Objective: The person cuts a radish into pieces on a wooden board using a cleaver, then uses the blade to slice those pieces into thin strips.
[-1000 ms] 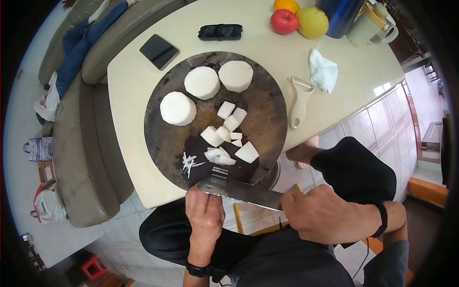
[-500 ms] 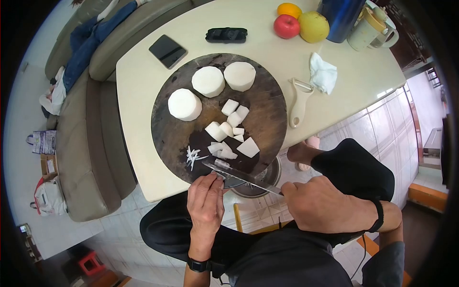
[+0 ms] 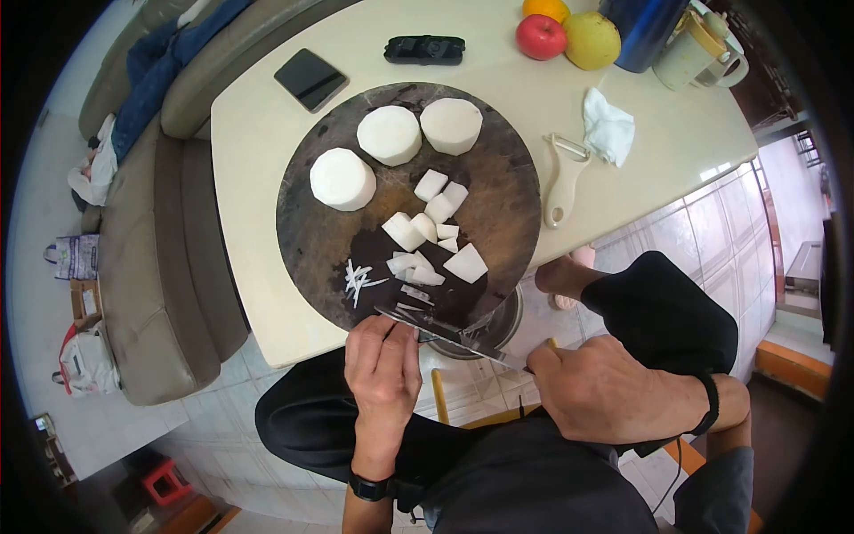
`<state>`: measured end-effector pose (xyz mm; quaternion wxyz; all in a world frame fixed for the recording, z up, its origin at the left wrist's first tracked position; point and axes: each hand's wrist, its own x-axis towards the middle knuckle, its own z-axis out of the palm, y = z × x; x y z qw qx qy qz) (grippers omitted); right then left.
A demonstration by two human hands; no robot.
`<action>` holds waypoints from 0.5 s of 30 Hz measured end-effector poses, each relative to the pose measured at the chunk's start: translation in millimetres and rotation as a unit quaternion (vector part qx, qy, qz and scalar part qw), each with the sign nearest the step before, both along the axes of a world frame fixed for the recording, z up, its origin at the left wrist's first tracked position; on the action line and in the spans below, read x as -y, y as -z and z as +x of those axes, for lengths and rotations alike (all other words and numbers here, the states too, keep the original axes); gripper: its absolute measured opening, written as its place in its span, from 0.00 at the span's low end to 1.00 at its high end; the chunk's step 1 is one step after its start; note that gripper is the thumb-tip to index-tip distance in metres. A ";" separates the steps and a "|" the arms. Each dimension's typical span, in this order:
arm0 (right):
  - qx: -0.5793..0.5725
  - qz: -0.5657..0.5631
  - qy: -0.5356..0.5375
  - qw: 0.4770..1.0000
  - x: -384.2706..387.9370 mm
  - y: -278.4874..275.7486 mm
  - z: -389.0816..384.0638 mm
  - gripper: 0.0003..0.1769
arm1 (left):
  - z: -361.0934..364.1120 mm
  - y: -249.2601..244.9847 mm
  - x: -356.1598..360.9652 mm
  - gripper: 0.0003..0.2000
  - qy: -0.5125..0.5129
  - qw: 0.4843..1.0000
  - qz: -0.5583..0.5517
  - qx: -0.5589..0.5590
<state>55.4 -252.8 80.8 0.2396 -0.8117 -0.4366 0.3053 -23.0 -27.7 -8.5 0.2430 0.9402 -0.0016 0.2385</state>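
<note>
My right hand (image 3: 605, 383) is wrapped round the handle of a kitchen knife (image 3: 458, 335), its blade slanting across the near edge of a round dark chopping board (image 3: 503, 205). Bent fingers of my left hand (image 3: 382, 365) press a white radish piece against the board beside the blade; fingertips and blade hide most of it. Fresh radish strips (image 3: 411, 307) lie along the blade's far side. Farther left is a small pile of thin radish strips (image 3: 358, 283). Radish slices (image 3: 416, 267) and several chunks (image 3: 403, 231) sit mid-board, behind them three thick radish rounds (image 3: 342, 180).
A peeler (image 3: 562, 191) and a white cloth (image 3: 608, 127) lie right of the board. Behind it are a phone (image 3: 310, 79), a black case (image 3: 425, 50), fruit (image 3: 592, 40) and a blue flask (image 3: 642, 31). A metal bowl (image 3: 507, 325) stands below the table edge. Someone lies on the sofa (image 3: 169, 276).
More thin radish strips show on the blade's far side. Both hands stay at the board's near edge, the knife shifting only slightly. The whole view has tilted a little.
</note>
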 end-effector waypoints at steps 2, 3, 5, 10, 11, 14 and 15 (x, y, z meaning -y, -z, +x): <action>-0.003 0.004 0.003 1.000 0.7 0.1 -0.1 0.13 | 0.3 -2.6 -4.3 0.10 0.015 1.000 -0.005 -0.008; -0.006 0.008 0.005 1.000 0.9 0.3 -0.2 0.13 | -0.2 -3.7 -5.8 0.10 0.030 0.999 -0.008 -0.016; -0.014 0.003 0.004 1.000 1.4 -0.7 -0.2 0.13 | -2.1 -4.9 -5.7 0.10 0.028 0.999 -0.002 -0.024; -0.018 0.002 0.012 1.000 1.4 -1.7 -2.5 0.12 | -3.1 -0.5 -2.3 0.10 0.018 1.000 0.005 -0.023; -0.015 0.009 0.012 1.000 1.1 -1.2 -3.4 0.12 | -3.6 1.0 -2.0 0.10 0.013 1.000 0.006 -0.017; -0.011 0.012 0.010 1.000 0.6 -0.4 -4.6 0.11 | -3.6 2.3 -1.2 0.10 0.010 1.000 0.010 -0.010; -0.009 0.008 0.008 1.000 0.5 -0.7 -4.7 0.11 | -3.3 2.5 -1.1 0.10 0.011 1.000 0.012 -0.007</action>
